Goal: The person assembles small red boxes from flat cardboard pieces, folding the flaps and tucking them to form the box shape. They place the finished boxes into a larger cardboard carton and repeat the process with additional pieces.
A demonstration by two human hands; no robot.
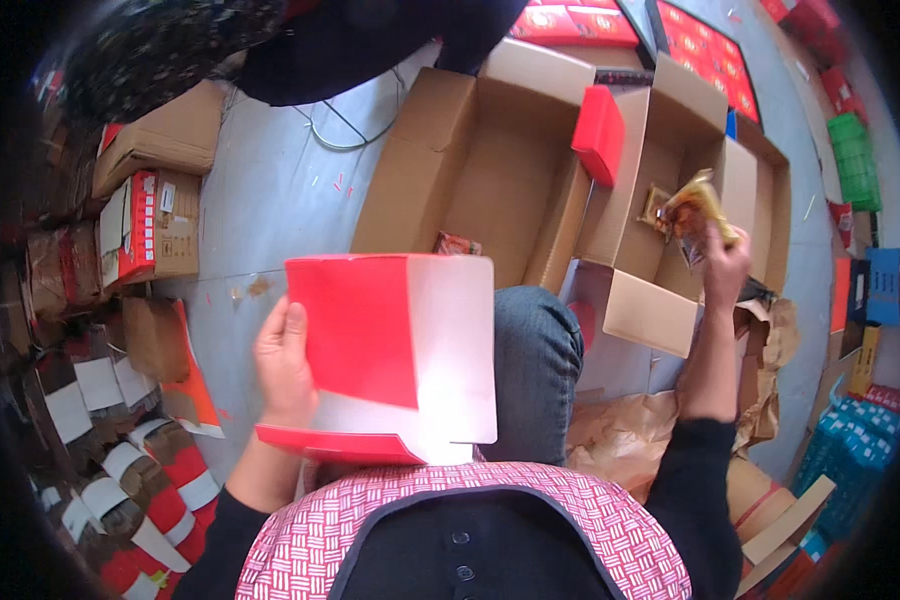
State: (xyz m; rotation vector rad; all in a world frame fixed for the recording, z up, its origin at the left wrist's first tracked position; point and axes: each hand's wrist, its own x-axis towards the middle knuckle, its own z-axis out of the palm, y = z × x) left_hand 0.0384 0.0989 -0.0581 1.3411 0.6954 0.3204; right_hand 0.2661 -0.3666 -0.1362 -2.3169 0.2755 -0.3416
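My left hand (285, 360) grips the left edge of a red box with white inner faces (360, 325), thumb on its near face. The box stands over my lap with its near flap folded out. Over an open cardboard carton on the right, my right hand (727, 262) is closed on a shiny gold packet (698, 200) with reddish-brown contents. Another small gold-edged packet (656, 208) shows inside that carton (652, 305). A small red packet (457, 244) lies in the larger open carton (410, 165), partly hidden by the red box.
A closed red box (598, 135) rests on the wall between the cartons. Crumpled brown paper (625, 435) lies beside my knee. Stacked boxes (160, 225) stand at left, and a green crate (852, 165) at far right. A person in dark clothing (370, 50) is across from me.
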